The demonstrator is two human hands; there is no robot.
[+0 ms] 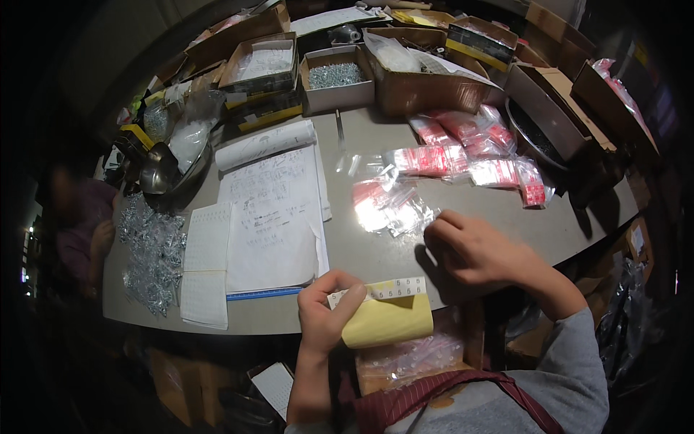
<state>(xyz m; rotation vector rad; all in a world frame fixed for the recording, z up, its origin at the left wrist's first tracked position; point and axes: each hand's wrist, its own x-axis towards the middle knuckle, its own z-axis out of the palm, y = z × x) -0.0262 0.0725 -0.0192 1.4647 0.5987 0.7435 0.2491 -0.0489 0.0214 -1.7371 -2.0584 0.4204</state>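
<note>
My left hand [323,309] grips a sticker sheet [389,324] at the table's front edge. The sheet is bent over, with a yellow backing and a white strip of small printed labels along its top. To the right of it, my right hand [477,249] hovers over the table with its fingers curled in; whatever they may hold is hidden. Just beyond that hand lies a loose pile of small clear plastic bags [390,208], some with red on them and shining under the light.
Packs of red-marked bags [430,160] lie farther back. A notepad [271,210] and pale label sheets [206,267] are on the left, beside bagged metal screws [152,253]. Boxes, including one of screws [336,76], line the back. Another person [90,224] sits at far left.
</note>
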